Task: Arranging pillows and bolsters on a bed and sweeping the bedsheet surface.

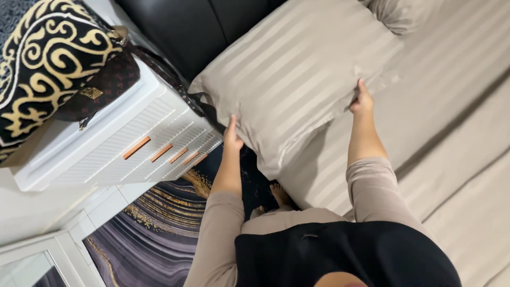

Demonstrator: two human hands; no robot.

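A beige striped pillow [297, 74] lies at the head of a bed, against a dark headboard [191, 26]. My left hand [232, 135] grips the pillow's near left edge. My right hand [362, 101] holds its right edge, thumb on top. Both arms wear beige sleeves. The pillow rests on a matching striped sheet [451, 106].
A second pillow [404, 13] sits at the far right. A white bedside drawer unit [133, 143] with copper handles stands left of the bed, with a black-and-gold patterned bag [48, 58] on top. A purple marbled rug [154, 234] covers the floor by my bare foot [279, 194].
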